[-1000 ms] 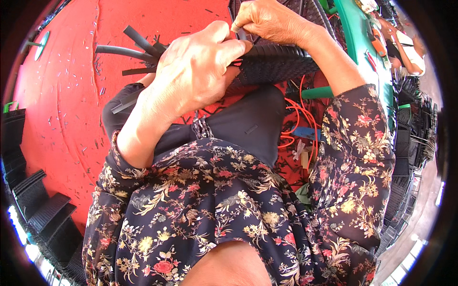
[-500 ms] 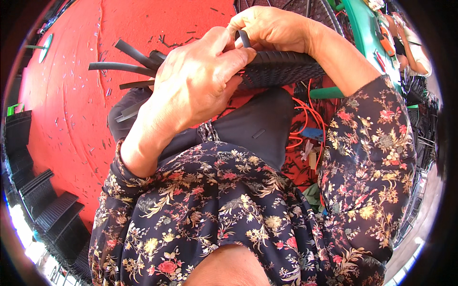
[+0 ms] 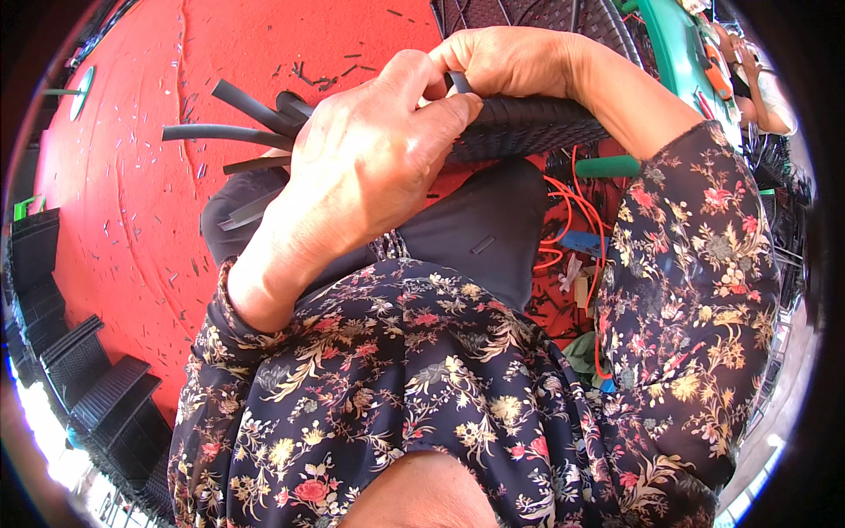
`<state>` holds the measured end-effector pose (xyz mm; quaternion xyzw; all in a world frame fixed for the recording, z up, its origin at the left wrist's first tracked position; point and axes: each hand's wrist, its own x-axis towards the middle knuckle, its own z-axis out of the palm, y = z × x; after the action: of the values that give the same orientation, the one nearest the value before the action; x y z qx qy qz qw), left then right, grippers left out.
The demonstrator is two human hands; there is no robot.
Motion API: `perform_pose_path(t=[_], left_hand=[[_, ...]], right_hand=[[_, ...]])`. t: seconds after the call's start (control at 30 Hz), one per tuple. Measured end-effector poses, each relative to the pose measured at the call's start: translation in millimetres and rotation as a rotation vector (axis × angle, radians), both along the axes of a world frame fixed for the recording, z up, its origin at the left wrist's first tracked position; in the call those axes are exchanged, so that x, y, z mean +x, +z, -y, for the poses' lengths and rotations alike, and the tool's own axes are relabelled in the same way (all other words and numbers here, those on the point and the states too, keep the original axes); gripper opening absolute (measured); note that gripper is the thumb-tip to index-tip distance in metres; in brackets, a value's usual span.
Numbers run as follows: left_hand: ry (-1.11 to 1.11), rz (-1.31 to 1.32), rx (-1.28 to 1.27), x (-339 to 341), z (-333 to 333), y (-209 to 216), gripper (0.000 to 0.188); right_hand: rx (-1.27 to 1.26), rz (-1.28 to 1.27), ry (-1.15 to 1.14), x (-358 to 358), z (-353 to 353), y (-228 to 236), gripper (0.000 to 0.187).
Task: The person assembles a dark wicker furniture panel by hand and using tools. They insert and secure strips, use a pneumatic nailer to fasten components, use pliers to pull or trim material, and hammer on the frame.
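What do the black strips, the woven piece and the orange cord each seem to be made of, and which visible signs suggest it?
Black strips: probably plastic, smooth and mostly matte; they stick out in stiff, gentle curves.
Woven piece: apparently similar plastic, low sheen, with dark, tightly interlaced strands.
Orange cord: perhaps plastic, evenly coloured and loosely looped; its core can't be seen.

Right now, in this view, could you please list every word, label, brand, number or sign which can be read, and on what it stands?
No text can be read.
Black woven piece: no lettering visible.
Floral garment: flowers only.
Orange object, upper right: too small to tell whether it bears text.
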<state>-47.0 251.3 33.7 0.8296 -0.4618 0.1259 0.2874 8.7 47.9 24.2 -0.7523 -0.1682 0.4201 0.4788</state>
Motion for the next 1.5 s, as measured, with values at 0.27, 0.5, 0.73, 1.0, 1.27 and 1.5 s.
perform_pose_path(t=[0.27, 0.5, 0.73, 1.0, 1.27, 1.5], left_hand=[[-0.010, -0.024, -0.020, 5.6, -1.7, 2.8, 0.039], [-0.036, -0.009, -0.055, 9.9, -1.6, 0.5, 0.038], [-0.035, -0.024, -0.098, 15.8, 3.6, -3.0, 0.037], [-0.051, -0.113, -0.121, 24.2, 1.1, -4.3, 0.032], [-0.095, -0.173, -0.188, 32.1, -0.8, -10.7, 0.024], [-0.088, -0.161, -0.216, 43.5, -1.1, -12.9, 0.025]], right_hand=[[0.091, -0.097, -0.080, 2.7, 0.2, 6.0, 0.035], [0.132, -0.124, 0.017, 10.6, 0.4, 6.6, 0.040], [0.154, -0.026, -0.069, 8.4, 2.9, 5.7, 0.046], [0.118, 0.454, -0.196, -11.3, 8.7, 27.6, 0.033], [-0.092, 1.406, -0.511, -81.4, -30.8, 3.0, 0.027], [-0.174, 1.533, -0.580, -77.6, -44.5, -4.8, 0.020]])
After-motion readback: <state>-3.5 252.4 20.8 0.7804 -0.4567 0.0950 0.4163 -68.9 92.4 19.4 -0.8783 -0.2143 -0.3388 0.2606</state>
